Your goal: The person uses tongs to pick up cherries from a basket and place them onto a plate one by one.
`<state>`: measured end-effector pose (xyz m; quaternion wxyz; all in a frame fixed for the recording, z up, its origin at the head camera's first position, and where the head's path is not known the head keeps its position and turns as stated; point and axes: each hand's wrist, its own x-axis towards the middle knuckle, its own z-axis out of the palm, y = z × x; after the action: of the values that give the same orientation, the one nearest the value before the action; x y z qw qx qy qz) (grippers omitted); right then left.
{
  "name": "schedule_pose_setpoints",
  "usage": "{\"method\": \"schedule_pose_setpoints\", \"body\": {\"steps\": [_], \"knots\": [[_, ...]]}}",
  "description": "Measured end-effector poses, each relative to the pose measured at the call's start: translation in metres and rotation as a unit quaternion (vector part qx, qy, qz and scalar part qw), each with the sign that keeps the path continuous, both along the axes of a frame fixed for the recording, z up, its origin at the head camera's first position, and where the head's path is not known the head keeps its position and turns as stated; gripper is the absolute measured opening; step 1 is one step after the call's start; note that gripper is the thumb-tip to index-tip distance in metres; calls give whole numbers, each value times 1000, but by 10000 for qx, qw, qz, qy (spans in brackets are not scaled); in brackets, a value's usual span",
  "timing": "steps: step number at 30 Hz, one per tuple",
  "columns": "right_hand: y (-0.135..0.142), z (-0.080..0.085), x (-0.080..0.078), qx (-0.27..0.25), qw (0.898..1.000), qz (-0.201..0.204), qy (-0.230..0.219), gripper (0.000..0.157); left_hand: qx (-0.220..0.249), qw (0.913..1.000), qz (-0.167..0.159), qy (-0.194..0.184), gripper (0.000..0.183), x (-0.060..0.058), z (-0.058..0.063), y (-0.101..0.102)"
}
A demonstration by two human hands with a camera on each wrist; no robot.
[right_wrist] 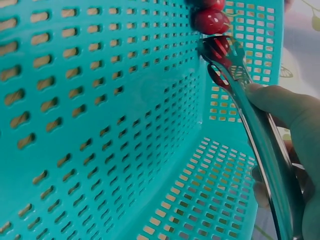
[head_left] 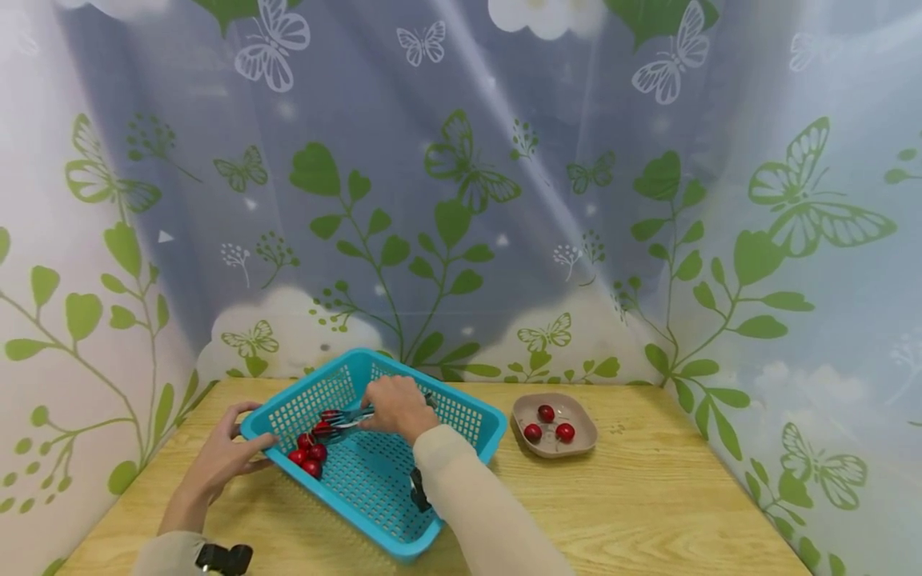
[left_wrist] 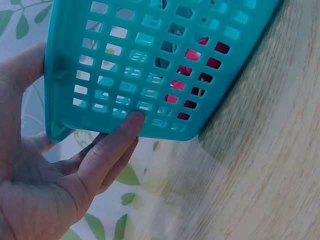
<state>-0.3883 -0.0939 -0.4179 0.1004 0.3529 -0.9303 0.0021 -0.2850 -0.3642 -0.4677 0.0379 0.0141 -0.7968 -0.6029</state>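
Observation:
A blue-green perforated plastic basket (head_left: 327, 494) sits on the table, with several red cherries (head_left: 314, 453) gathered at its left end. My left hand (head_left: 222, 454) holds the basket's left corner, thumb on the rim side and fingers spread along the wall in the left wrist view. Inside the basket, my right hand (head_left: 398, 406) grips metal tongs (right_wrist: 265, 145). The tongs' slotted tips are around a dark red cherry (right_wrist: 220, 47) against the end wall, beside other cherries (right_wrist: 210, 21). Part of the tongs is hidden behind the right hand in the head view.
To the right of the basket, a shallow beige-brown dish (head_left: 558, 451) contains three cherries (head_left: 565, 433). Both stand on a light wooden table (head_left: 634, 496). A curtain (head_left: 547, 200) printed with butterflies and leaves hangs behind and at both sides.

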Motion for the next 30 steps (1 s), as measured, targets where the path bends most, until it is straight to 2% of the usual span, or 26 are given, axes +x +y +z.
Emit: {"method": "schedule_pose_setpoints", "body": {"steps": [10,19,30], "knots": [[8,7,-1,-35,10000,58,-54,31,18,10000,-6,-14,77,0,2,1],[19,23,0,-249,9996,83,47,30,-34,10000,-12,42,76,-2,3,0],[36,31,3,-420,9988,211,-101,33,53,10000,10,-36,77,0,1,-1]]}}
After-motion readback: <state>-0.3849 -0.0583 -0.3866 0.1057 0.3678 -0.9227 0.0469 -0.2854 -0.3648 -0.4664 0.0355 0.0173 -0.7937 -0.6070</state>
